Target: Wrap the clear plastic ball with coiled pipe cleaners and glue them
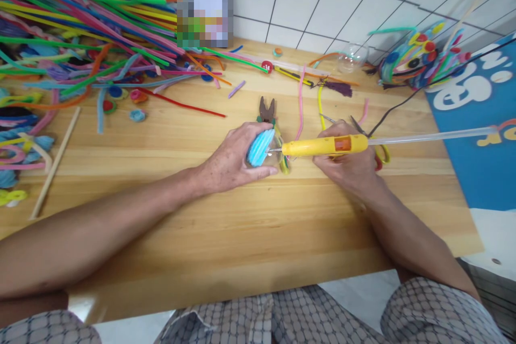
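Observation:
My left hand (226, 160) is closed round a small clear ball (274, 156) partly covered with light-blue fuzzy strips (260, 148). A yellow hot glue gun (308, 147) lies level in my right hand (350, 169), its metal tip at the ball's bare clear side; whether it touches, I cannot tell. From the gun's back end sticks a long clear glue stick (427, 136). Just beyond the ball are pliers (266, 109) with jaws apart, their handles partly hidden. Scissors (382, 155) with yellow and red handles lie partly behind my right hand.
Pipe cleaners (105, 16) in many colours heap at the left, beside a wooden stick (56, 164). A yellow cutter (293, 76), purple tassel (338, 87) and clear ball (353, 58) lie at the back. A colourful fuzzy craft (411, 62) sits near the blue sign (475, 118). A black cord (397, 105) crosses the right side.

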Demonstrator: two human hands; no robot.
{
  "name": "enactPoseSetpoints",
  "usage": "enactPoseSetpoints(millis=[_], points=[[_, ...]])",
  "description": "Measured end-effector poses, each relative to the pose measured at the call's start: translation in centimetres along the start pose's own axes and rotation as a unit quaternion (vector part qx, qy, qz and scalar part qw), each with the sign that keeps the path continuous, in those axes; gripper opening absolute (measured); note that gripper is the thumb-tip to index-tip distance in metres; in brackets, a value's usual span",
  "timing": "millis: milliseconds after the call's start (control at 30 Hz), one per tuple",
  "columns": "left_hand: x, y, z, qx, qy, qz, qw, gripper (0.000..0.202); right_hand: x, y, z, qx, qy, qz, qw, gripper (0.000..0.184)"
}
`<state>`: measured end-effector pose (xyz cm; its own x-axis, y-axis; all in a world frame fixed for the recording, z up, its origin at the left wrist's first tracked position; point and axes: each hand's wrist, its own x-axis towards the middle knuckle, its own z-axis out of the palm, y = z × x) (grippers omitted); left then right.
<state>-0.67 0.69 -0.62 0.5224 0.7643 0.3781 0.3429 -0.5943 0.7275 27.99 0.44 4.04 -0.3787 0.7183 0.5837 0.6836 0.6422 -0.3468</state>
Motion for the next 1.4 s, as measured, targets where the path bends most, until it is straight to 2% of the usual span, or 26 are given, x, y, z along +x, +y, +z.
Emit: enactPoseSetpoints(millis=[167, 367, 567, 833, 1400], points=[[0.02, 0.04, -0.05, 0.001, -0.005, -0.001, 1.0, 0.077, 0.19, 0.03, -0.03, -0.004, 0.013, -0.002, 1.0, 0.022], [0.14, 0.18, -0.2, 0.005, -0.017, -0.016, 1.0, 0.078, 0.21, -0.27, -0.36, 0.027, -0.012, 0.001, 1.0, 0.022], [0.06, 0.04, -0.09, 0.006, -0.008, -0.002, 1.0, 0.078, -0.04, 0.29, 0.14, -0.027, 0.024, 0.03, 0.999, 0.022], [0.18, 0.33, -0.26, 0.007, -0.02, -0.025, 0.999, 0.078, 0.11, -0.23, -0.31, 0.009, -0.015, 0.002, 1.0, 0.022], [0.02, 0.11, -0.18, 0.009, -0.013, -0.007, 1.0, 0.077, -0.44, 0.33, 0.44, -0.026, -0.007, 0.065, 0.998, 0.023]])
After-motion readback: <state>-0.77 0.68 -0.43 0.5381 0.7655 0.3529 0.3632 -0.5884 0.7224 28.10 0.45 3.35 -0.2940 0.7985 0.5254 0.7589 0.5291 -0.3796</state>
